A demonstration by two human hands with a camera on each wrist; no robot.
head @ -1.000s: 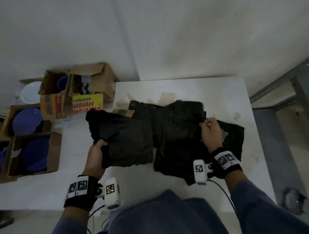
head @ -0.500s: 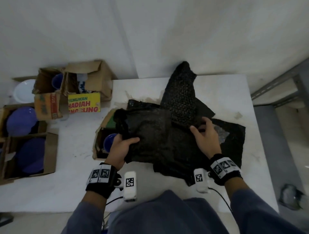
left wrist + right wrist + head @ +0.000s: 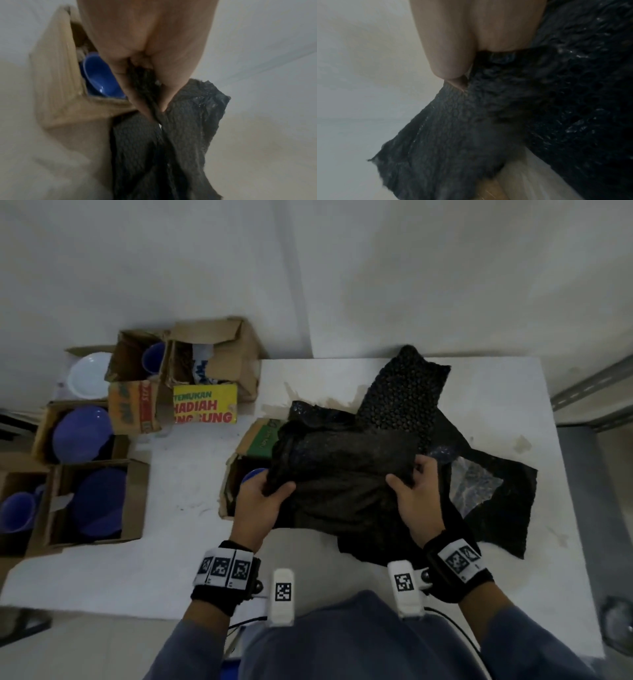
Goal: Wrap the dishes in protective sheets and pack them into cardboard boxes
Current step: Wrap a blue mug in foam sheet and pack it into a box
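Black bubble sheet (image 3: pixel 342 474) lies bunched on table (image 3: pixel 171 559), long axis left-right, one flap pointing far-right. Left hand (image 3: pixel 257 508) grasps its left edge over open box (image 3: pixel 233 474); right hand (image 3: pixel 418 494) grasps its right.

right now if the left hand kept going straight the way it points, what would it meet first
Probably the open cardboard box just beyond its fingers, with the blue bowl inside. The left hand already grips the black bubble wrap sheet draped over that box; depth is hard to judge.
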